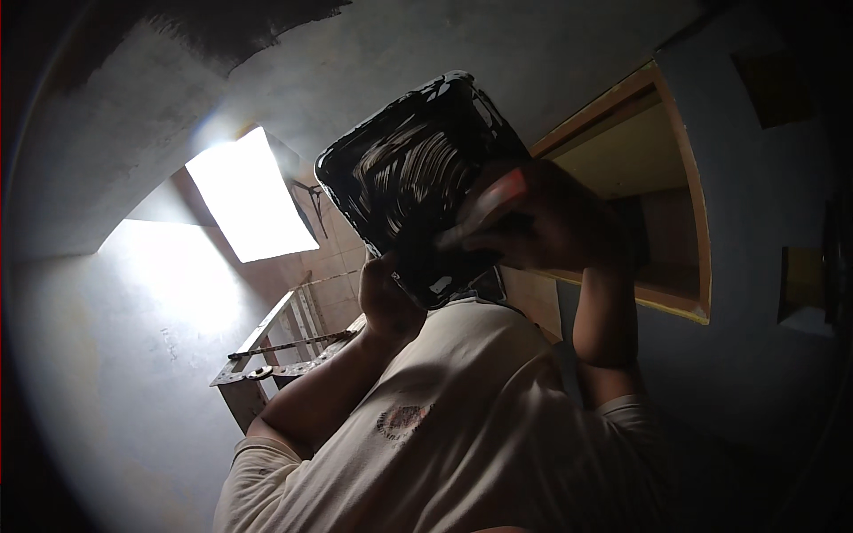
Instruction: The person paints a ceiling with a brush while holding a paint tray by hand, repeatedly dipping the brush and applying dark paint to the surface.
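A black rectangular paint tray (418, 169), wet with dark paint and marked with curved streaks, is tilted in front of my chest. My left hand (391, 298) is closed on its lower left corner and holds it up. In my right hand (564, 218), closed and blurred by motion, is a paintbrush (502, 195) with a red part on it. The brush reaches over the right side of the tray; its tip is smeared and dark, so exact contact with the paint cannot be made out.
A paint-stained metal ladder (267, 369) stands close by my left arm. A bright opening (253, 195) lies beyond it. To the right is an orange-brown framed opening (697, 222). Dark paint (240, 31) covers part of the grey surface at the upper left.
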`<move>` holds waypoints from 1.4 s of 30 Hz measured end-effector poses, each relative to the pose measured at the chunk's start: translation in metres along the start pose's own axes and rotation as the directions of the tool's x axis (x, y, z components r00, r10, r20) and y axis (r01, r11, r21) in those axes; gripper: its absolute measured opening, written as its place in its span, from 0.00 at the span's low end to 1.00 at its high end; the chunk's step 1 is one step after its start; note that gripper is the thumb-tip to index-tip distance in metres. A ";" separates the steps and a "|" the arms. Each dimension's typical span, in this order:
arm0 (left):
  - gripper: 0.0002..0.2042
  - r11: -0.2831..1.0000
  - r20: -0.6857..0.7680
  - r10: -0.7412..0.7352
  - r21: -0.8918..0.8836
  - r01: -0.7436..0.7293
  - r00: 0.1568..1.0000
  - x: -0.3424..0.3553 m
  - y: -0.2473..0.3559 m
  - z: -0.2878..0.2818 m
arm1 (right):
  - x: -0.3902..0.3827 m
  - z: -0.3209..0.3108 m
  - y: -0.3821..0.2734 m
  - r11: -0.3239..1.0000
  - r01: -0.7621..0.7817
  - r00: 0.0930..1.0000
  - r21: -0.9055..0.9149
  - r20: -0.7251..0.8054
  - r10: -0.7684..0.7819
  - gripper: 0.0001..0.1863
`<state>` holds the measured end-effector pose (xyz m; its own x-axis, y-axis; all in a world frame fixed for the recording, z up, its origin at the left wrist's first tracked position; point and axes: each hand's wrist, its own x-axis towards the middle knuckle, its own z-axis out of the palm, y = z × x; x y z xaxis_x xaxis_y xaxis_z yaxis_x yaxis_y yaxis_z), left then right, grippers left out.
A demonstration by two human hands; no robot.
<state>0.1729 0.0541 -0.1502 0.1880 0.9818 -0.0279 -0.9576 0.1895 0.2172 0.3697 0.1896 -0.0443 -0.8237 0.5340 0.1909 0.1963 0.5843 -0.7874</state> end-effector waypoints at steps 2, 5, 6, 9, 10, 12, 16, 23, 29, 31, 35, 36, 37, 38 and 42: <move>0.30 0.998 0.082 0.062 -0.026 -0.060 0.995 -0.001 -0.003 -0.006 | -0.002 -0.008 -0.002 0.998 0.034 0.996 -0.060 -0.085 -0.039 0.14; 0.32 0.987 0.219 0.147 0.031 -0.158 0.964 -0.008 -0.010 -0.025 | 0.002 0.002 -0.006 0.984 -0.015 0.967 -0.176 -0.252 -0.030 0.16; 0.30 0.984 0.236 0.148 0.061 -0.167 0.961 -0.012 -0.011 -0.035 | 0.006 0.011 -0.009 0.979 -0.035 0.934 -0.200 -0.355 -0.040 0.15; 0.25 0.973 0.147 0.116 0.181 -0.142 0.982 -0.023 -0.008 -0.072 | 0.014 0.043 -0.018 0.946 -0.041 0.788 -0.320 -0.593 -0.167 0.14; 0.23 0.954 0.145 0.170 0.223 -0.199 0.975 -0.027 -0.012 -0.084 | 0.015 0.053 -0.022 0.958 -0.013 0.771 -0.285 -0.613 -0.172 0.13; 0.19 0.900 0.152 0.281 0.301 -0.315 0.948 -0.033 -0.018 -0.102 | 0.014 0.067 -0.031 0.979 -0.009 0.780 -0.205 -0.615 -0.121 0.12; 0.13 0.950 0.052 0.239 0.196 -0.245 0.970 -0.032 -0.020 -0.099 | 0.008 0.071 -0.047 0.983 -0.022 0.768 -0.183 -0.633 -0.101 0.12; 0.16 0.991 0.274 0.071 -0.131 -0.036 0.959 -0.022 -0.001 -0.051 | 0.016 0.057 -0.057 0.931 -0.001 0.668 -0.365 -0.693 -0.271 0.08; 0.18 0.945 0.225 0.224 0.189 -0.268 0.948 -0.027 -0.007 -0.075 | 0.022 0.070 -0.054 0.996 0.015 0.653 -0.093 -0.753 -0.080 0.04; 0.20 0.996 0.244 0.084 0.012 -0.089 0.966 -0.024 -0.005 -0.078 | 0.021 0.074 -0.053 0.997 -0.036 0.712 -0.063 -0.702 -0.019 0.06; 0.24 0.997 0.465 0.072 -0.031 -0.066 0.882 -0.013 -0.001 -0.056 | 0.015 0.073 -0.055 0.991 -0.106 0.745 -0.087 -0.667 0.021 0.12; 0.24 0.997 0.376 0.044 -0.068 -0.020 0.926 -0.012 -0.001 -0.046 | 0.013 0.070 -0.057 0.986 -0.117 0.771 -0.119 -0.636 0.014 0.12; 0.25 0.988 0.286 -0.024 -0.142 0.067 0.958 -0.014 -0.001 -0.035 | 0.011 0.068 -0.058 0.984 -0.139 0.759 -0.108 -0.650 0.036 0.12; 0.26 0.971 0.148 -0.089 -0.208 0.119 0.985 -0.017 -0.001 -0.024 | 0.008 0.065 -0.060 0.976 -0.192 0.778 -0.107 -0.622 0.085 0.12; 0.18 0.993 0.056 -0.071 -0.093 0.076 0.996 -0.014 0.000 -0.001 | 0.006 0.063 -0.063 0.969 -0.133 0.719 -0.207 -0.693 -0.050 0.12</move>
<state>0.1698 0.0399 -0.1510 0.2672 0.9636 0.0112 -0.9567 0.2639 0.1228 0.3191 0.1171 -0.0301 -0.2336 0.7785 0.5825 0.4101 0.6221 -0.6670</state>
